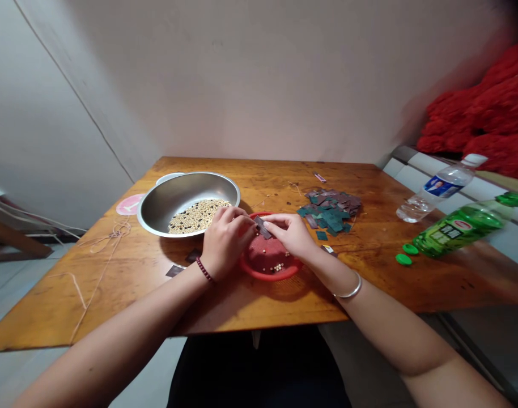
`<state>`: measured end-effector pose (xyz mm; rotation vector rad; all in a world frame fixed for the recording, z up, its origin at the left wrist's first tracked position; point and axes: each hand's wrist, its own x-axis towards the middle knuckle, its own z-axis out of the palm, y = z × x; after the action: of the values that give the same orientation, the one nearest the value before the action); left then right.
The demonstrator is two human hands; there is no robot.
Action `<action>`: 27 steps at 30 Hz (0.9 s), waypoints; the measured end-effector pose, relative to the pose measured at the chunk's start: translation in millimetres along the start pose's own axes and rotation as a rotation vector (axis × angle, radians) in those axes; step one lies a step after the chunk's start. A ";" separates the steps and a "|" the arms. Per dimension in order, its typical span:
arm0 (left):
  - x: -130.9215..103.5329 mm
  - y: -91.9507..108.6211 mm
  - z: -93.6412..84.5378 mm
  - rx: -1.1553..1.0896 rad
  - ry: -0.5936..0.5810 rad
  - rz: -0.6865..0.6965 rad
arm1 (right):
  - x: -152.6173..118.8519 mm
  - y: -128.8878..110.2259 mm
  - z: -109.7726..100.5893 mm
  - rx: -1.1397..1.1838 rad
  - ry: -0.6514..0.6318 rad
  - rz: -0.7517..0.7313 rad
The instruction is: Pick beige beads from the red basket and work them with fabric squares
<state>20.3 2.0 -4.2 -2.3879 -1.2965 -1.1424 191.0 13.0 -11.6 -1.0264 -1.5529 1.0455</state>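
Head view: two bare hands meet over one red basket near the table's front edge; the right hand pinches one small dark patch between thumb and fingers, above the basket, while the left hand is curled against it, and whether its fingers grip anything I cannot tell. In the basket lie scattered pale beads, too small to count surely. One metal bowl stands to the left, holding a great many pale beads mixed with black ones. Right of the basket is one heap of green and brown patches, overlapping beyond counting; two more dark pieces lie beside the left forearm. Two bottles, one clear and one green, are at the right, with two loose green caps near the green one. The wooden table is glossy orange-brown, against a pale wall; loose thread trails over its left side, and a red fluffy mass is at far right. The clear bottle's label is blue, the green bottle's carries a red oval; their lettering is unreadable. One pink disc bears a white mark.
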 end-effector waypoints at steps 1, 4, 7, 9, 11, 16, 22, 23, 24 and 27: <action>0.1 0.1 -0.1 0.000 -0.004 0.007 | 0.0 -0.1 -0.3 -0.009 0.008 0.001; 0.9 0.4 -0.4 0.000 -0.013 0.020 | 0.0 -0.6 -0.8 -0.021 0.017 0.005; 1.7 0.2 -0.6 0.005 -0.006 0.012 | 0.1 -0.8 -0.6 -0.004 0.000 0.001; 1.6 0.2 -0.7 0.002 -0.008 0.010 | 0.2 -0.7 -0.4 0.000 0.000 0.000; 1.2 0.7 -0.7 -0.007 -0.017 0.018 | 0.3 -0.7 -0.4 -0.007 0.007 -0.003; 0.1 1.7 -1.5 -0.006 -0.003 0.032 | 0.4 -1.0 -0.6 0.014 -0.006 -0.009; -0.8 2.3 -1.1 0.001 -0.005 0.064 | 1.8 -1.1 -1.0 0.040 0.014 0.030; -0.9 2.3 -0.8 0.001 -0.005 0.070 | 2.1 -1.1 -1.0 0.044 0.014 0.042; -1.0 2.1 -0.5 0.002 -0.005 0.074 | 2.2 -1.2 -0.9 0.047 0.013 0.055; -1.2 1.1 0.6 0.006 -0.008 0.074 | 2.3 -1.9 -0.9 0.057 0.017 0.080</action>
<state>21.2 0.8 -5.3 -2.4167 -1.2014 -1.1087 191.2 14.8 -9.0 -1.0626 -1.4702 1.1266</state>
